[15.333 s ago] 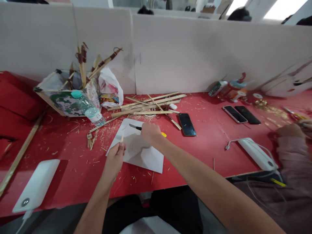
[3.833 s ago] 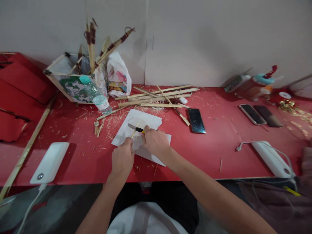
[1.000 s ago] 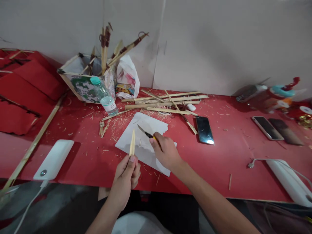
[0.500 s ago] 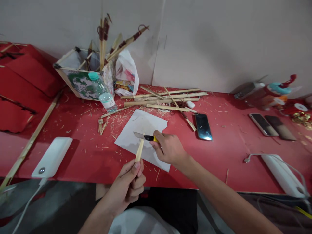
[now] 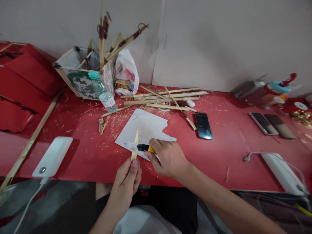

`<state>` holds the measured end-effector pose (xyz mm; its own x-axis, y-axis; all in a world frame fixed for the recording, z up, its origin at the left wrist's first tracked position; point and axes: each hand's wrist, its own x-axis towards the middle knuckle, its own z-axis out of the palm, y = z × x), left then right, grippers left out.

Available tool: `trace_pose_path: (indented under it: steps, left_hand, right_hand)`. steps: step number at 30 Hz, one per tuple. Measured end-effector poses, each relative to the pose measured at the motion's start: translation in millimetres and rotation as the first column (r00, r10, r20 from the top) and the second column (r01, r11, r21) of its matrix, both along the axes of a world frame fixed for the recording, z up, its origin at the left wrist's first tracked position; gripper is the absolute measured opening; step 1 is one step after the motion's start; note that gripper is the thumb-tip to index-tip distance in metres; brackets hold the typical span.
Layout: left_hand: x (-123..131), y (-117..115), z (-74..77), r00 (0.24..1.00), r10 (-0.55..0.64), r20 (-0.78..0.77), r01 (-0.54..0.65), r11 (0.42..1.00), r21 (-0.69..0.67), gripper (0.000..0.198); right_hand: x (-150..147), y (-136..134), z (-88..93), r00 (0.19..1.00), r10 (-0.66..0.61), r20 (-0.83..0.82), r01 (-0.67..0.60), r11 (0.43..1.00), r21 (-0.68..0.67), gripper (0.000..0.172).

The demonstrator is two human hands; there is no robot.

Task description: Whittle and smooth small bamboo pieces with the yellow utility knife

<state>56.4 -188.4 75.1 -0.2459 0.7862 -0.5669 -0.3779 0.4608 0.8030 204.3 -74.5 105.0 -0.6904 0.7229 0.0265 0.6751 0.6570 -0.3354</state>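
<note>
My left hand [image 5: 127, 177] is closed round the lower end of a pale bamboo strip [image 5: 134, 154], whose pointed tip faces away from me. In my right hand [image 5: 167, 157] is a utility knife [image 5: 143, 148] with a yellow and black handle. Its blade lies across the strip, a short way above my left fingers. Below both is a sheet of white paper [image 5: 148, 122] with a torn right edge, lying on the red table [image 5: 231, 156]. My left palm and the strip's lower end are hidden.
Several bamboo sticks [image 5: 165, 99] lie among shavings behind the paper. A phone [image 5: 203, 126] is to their right. Left stand a water bottle [image 5: 107, 99], a framed box [image 5: 80, 81] and a white power bank [image 5: 52, 157]. Another power bank [image 5: 281, 174] lies right.
The knife has slid down the strip towards my left hand. My left hand and the strip have shifted a little left, and my right hand has come nearer to me.
</note>
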Motion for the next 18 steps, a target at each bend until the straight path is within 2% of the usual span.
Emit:
trace_pose_path:
  steps: [4, 7, 9, 12, 15, 18]
  left_hand:
    - [6, -1, 0.7, 0.998, 0.024, -0.062, -0.023, 0.999, 0.024, 0.049]
    - [7, 2, 2.7, 0.997, -0.005, -0.077, 0.008, 0.999, 0.040, 0.050]
    - [5, 6, 2.6, 0.998, -0.057, 0.005, 0.057, 0.998, 0.039, 0.051]
    - [0, 13, -0.8, 0.974, -0.094, 0.208, 0.093, 0.996, 0.016, 0.049]
    - [-6, 20, -4.9, 0.915, -0.087, 0.394, 0.090, 0.996, 0.011, 0.042]
    - [-7, 24, -7.1, 0.881, -0.079, 0.466, 0.081, 0.997, 0.016, 0.038]
  right_hand:
    - [1, -5, -4.4, 0.999, -0.027, 0.033, 0.027, 1.000, 0.016, 0.035]
    - [-5, -4, -14.8, 0.995, -0.066, 0.073, 0.063, 0.997, 0.043, 0.040]
    - [-10, -1, -22.8, 0.990, -0.089, 0.107, 0.084, 0.995, 0.048, 0.042]
    - [-15, 5, -30.7, 0.983, -0.106, 0.150, 0.102, 0.994, 0.040, 0.042]
    - [-13, 6, -29.9, 0.976, -0.116, 0.185, 0.111, 0.993, 0.033, 0.043]
    - [-9, -1, -23.4, 0.974, -0.084, 0.209, 0.083, 0.996, 0.012, 0.041]
